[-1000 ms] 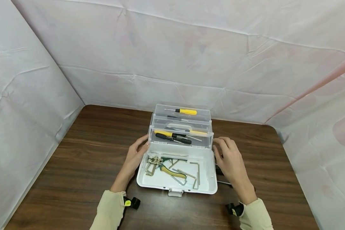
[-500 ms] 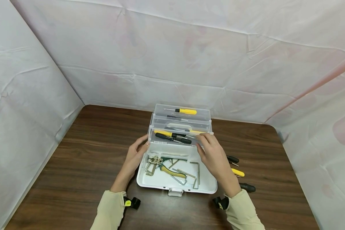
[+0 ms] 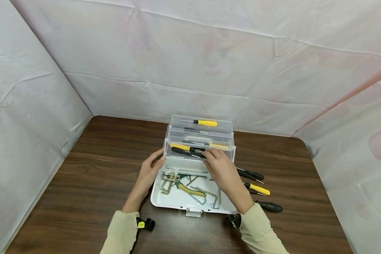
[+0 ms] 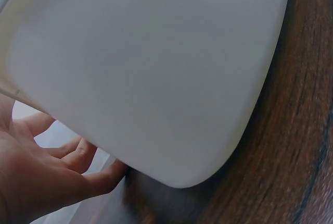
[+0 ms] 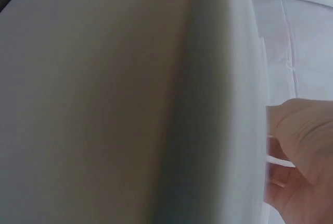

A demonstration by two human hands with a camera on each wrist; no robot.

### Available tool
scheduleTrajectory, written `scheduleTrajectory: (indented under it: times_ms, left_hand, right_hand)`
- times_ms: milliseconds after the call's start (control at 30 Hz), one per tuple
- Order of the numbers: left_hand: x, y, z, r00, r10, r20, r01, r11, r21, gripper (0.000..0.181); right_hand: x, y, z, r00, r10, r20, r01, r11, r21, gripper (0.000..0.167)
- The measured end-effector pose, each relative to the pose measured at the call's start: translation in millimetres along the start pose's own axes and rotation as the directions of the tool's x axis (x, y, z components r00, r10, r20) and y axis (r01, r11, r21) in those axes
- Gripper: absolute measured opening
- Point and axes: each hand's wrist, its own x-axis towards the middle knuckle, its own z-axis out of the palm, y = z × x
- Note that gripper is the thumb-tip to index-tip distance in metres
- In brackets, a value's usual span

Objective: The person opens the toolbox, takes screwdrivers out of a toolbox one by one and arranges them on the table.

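A white toolbox (image 3: pixel 156 201) stands with its clear stepped trays (image 3: pixel 230 153) raised at the back. My left hand (image 3: pixel 147 173) touches the box's left rear corner; in the left wrist view its fingers lie loosely bent along the white wall (image 4: pixel 156 78). Over the lowest tray, my right hand (image 3: pixel 222 171) reaches in from the right, fingertips at the end of a black-handled screwdriver (image 3: pixel 179 150). Whether they pinch it is hidden. Beside it lies a yellow-handled screwdriver (image 3: pixel 179 146). The right wrist view shows mostly a blurred wall and part of the right hand (image 5: pixel 302 156).
Inside the box are yellow-green pliers (image 3: pixel 190 190) and several hex keys (image 3: pixel 215 201). A yellow screwdriver (image 3: pixel 206 123) lies in the top tray. Right of the box, several screwdrivers, including a black-handled one (image 3: pixel 270 206) and a yellow-handled one (image 3: pixel 260 189), rest on the wooden table (image 3: pixel 114 148).
My right hand has moved left from beside the box's right side to over the lowest tray, uncovering the screwdrivers on the table. The left hand has stayed in place.
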Motion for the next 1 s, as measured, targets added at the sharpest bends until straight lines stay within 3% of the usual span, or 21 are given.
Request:
scheduleTrajectory:
  times_ms: [400, 1000]
  left_hand:
    - [1.6, -2.4, -0.6, 1.0, 0.0, 0.003, 0.0, 1.0, -0.017, 0.049]
    - [2.8, -0.7, 2.2, 1.0, 0.009, 0.008, -0.009, 1.0, 0.009, 0.049]
  right_hand:
    - [7.0, -8.1, 10.2, 1.0, 0.009, -0.006, -0.01, 0.991, -0.136, 0.026]
    - [-0.8, -4.3, 2.8, 0.995, 0.103, -0.005, -0.103, 0.993, -0.061, 0.028]
